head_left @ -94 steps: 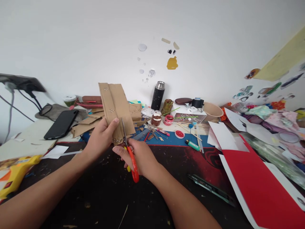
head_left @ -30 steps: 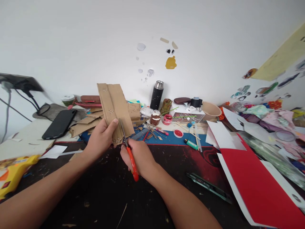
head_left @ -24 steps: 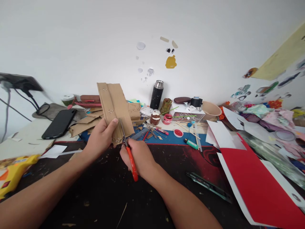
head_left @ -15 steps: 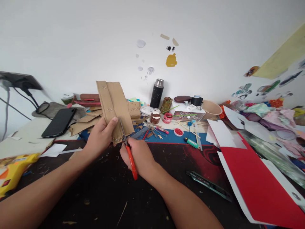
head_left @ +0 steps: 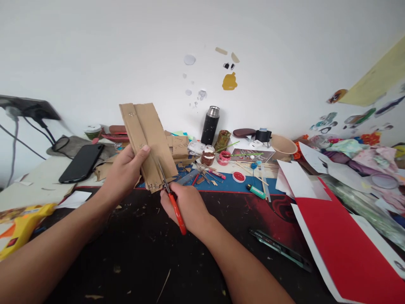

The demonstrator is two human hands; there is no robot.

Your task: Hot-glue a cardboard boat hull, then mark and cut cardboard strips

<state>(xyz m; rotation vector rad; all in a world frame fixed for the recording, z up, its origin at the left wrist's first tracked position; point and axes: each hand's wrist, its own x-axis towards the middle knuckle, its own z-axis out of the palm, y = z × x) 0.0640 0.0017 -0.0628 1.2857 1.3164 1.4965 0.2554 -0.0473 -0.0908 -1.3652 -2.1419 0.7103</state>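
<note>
Black mat (head_left: pixel 133 261), nearest, strewn with small scraps. Right hand (head_left: pixel 189 204): grip closed around red-handled scissors (head_left: pixel 177 213), one blade showing across the front of brown cardboard (head_left: pixel 152 131). Left hand (head_left: pixel 125 171): grip closed on that cardboard, thumb in front, sheet raised and tilted. Beyond: brown jar (head_left: pixel 208 158); farther, black flask (head_left: pixel 210 127) near the wall (head_left: pixel 126 50).

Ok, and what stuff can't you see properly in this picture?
All in the head view:
Left hand: most fingers hidden behind the flat brown cardboard piece.
Red-handled metal scissors: part of the handles, hidden by the right hand.
Yellow plastic hot-glue gun: cut off by the left edge.
Long black-and-green tool: its markings are too small to read.
</note>
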